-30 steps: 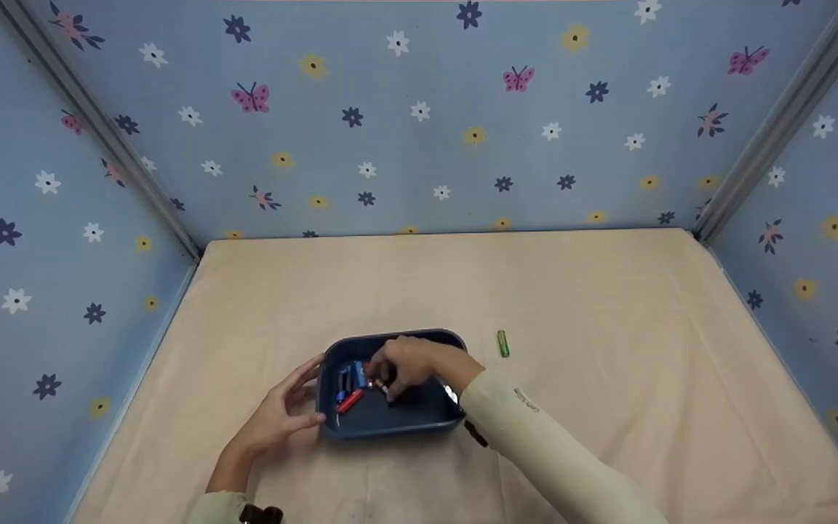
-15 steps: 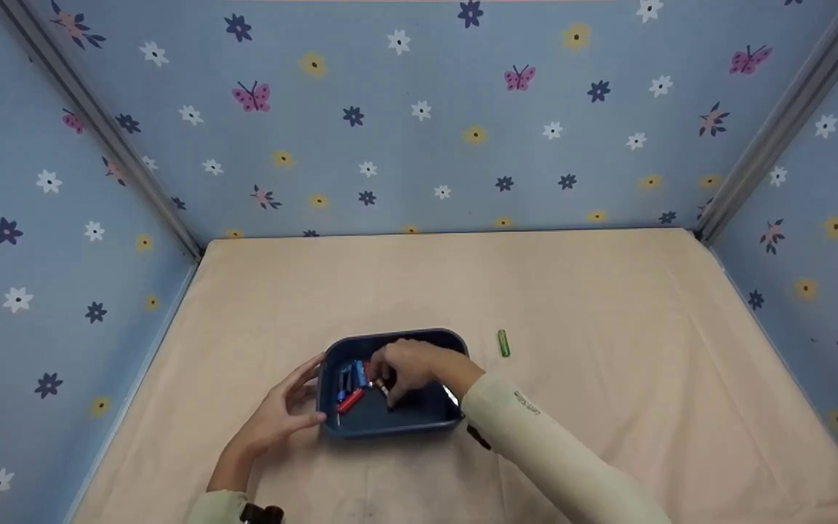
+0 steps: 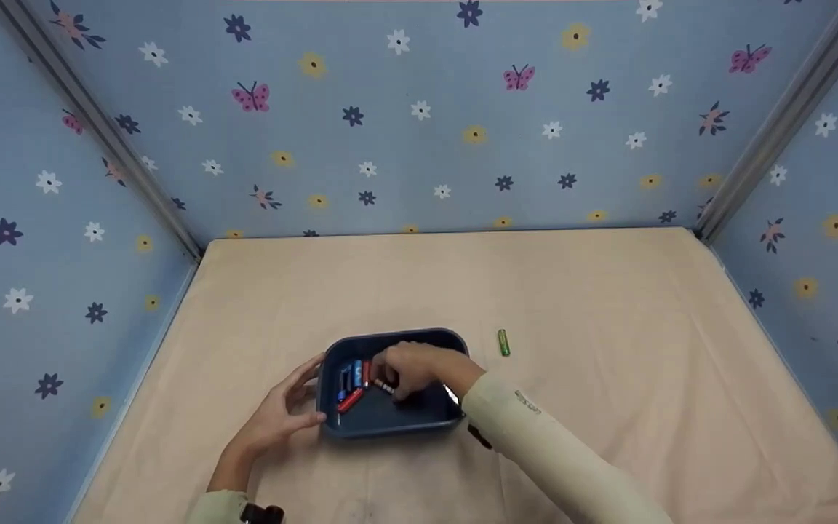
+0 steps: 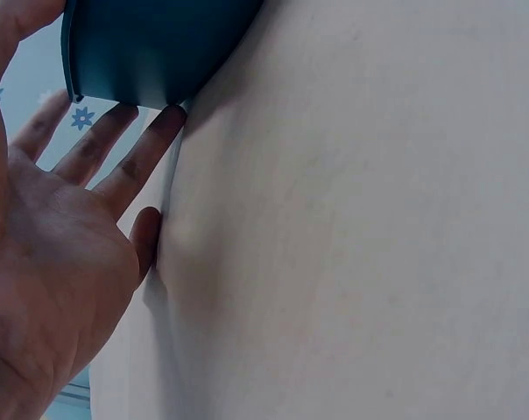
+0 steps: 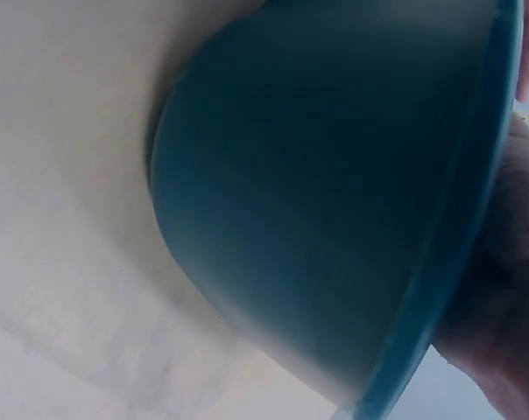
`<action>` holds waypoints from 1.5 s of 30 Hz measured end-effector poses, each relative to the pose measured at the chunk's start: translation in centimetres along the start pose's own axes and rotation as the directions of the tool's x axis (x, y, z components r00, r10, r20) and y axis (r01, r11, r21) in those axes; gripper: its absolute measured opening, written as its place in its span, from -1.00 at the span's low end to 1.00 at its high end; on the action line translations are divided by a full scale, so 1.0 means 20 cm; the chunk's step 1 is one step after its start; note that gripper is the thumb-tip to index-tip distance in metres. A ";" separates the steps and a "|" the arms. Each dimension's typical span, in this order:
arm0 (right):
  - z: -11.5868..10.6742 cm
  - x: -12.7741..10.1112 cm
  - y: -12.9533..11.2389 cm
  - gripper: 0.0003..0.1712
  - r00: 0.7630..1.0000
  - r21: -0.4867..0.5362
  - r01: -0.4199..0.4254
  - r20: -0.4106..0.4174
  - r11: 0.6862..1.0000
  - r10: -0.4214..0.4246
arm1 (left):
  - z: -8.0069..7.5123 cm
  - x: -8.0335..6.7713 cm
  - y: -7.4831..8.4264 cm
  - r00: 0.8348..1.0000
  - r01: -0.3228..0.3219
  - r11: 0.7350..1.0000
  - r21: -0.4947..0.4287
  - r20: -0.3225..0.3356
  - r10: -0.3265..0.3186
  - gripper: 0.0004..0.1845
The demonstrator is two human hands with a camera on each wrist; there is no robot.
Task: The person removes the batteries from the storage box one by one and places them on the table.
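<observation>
A dark blue tray (image 3: 390, 423) sits on the beige table and holds several small batteries (image 3: 352, 380), blue and red, at its left end. My right hand (image 3: 390, 382) reaches into the tray from the right, and its curled fingers pinch a battery (image 3: 384, 388) with a pale tip. My left hand (image 3: 306, 393) is outside the tray's left wall, with straight fingers touching it. The left wrist view shows that open palm (image 4: 98, 149) with fingertips against the tray's wall (image 4: 151, 44). In the right wrist view the tray's outer wall (image 5: 317, 201) fills the frame, with part of my right hand (image 5: 501, 297) past its rim.
A single green battery (image 3: 503, 343) lies on the table just right of the tray. Blue flowered walls (image 3: 419, 116) close in the table at the back and on both sides. Bare beige cloth (image 3: 608, 349) stretches behind and to the right.
My right hand has shifted slightly inside the tray, and a red battery now shows beside the blue ones. The left hand and the tray have stayed put.
</observation>
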State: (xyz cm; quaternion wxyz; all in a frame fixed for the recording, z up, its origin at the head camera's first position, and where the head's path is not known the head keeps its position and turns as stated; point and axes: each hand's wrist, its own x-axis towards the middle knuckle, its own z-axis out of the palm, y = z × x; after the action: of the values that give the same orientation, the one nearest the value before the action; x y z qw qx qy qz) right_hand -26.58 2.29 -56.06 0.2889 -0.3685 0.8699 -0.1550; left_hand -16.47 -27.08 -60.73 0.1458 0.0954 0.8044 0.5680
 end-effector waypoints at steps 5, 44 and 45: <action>0.00 -0.01 0.01 -0.40 0.999 0.013 0.042 0.017 0.999 -0.042 | 0.00 0.00 0.00 1.000 -0.010 1.000 -0.005 0.003 0.010 0.04; -0.14 -0.14 0.02 -0.43 0.998 -0.030 0.056 -0.026 0.998 -0.057 | 0.00 0.00 -0.01 1.000 -0.015 1.000 -0.004 -0.006 0.015 0.05; -0.15 -0.15 0.02 -0.43 0.998 -0.021 0.056 -0.031 0.998 -0.056 | 0.00 0.00 -0.01 1.000 -0.011 1.000 -0.004 -0.006 0.011 0.05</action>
State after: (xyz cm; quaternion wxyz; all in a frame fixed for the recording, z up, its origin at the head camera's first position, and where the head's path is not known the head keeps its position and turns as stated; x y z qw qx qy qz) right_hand -26.99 4.90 -52.86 0.2668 -0.3933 0.8652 -0.1600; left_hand -16.49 -27.10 -60.92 0.1401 0.0978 0.8033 0.5706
